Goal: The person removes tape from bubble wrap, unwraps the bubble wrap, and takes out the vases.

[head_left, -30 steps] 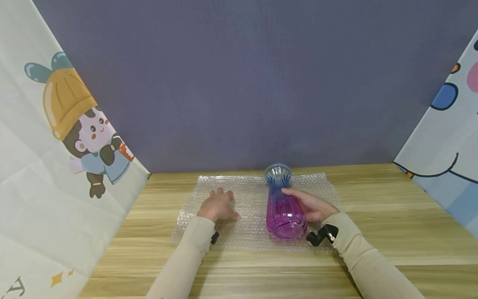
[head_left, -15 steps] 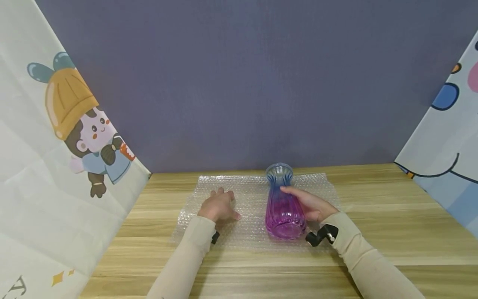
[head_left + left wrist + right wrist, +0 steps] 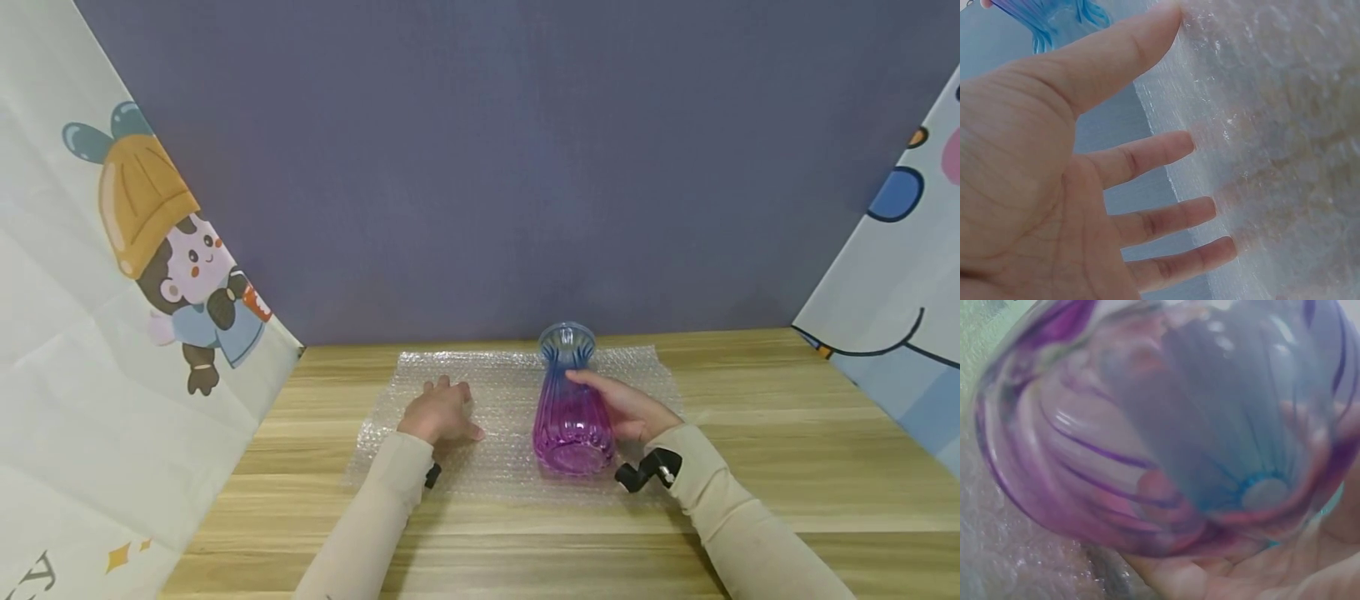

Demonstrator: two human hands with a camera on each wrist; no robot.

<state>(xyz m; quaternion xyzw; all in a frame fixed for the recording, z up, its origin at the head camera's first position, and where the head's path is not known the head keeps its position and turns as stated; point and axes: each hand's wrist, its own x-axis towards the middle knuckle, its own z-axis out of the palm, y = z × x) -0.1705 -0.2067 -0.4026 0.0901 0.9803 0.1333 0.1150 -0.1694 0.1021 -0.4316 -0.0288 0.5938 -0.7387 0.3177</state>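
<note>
A ribbed glass vase [image 3: 573, 417], purple at the base and blue at the flared mouth, leans with its mouth toward the back wall. My right hand [image 3: 626, 408] grips its right side, the thumb across the front; the other fingers are behind the glass. In the right wrist view the vase's base [image 3: 1147, 444] fills most of the picture. Under both hands lies a sheet of bubble wrap [image 3: 495, 450]. My left hand [image 3: 438, 412] rests on its left part with fingers spread. The left wrist view shows those fingertips [image 3: 1179, 144] against the wrap.
The wooden table [image 3: 787, 433] extends on both sides of the wrap. A grey-blue wall [image 3: 480, 167] stands at its back edge. Printed white panels with cartoon figures flank it at left [image 3: 75, 375] and right [image 3: 922, 275].
The vase has tilted slightly: its mouth has shifted a little to the right and its base a little upward in view. My left hand has stayed put.
</note>
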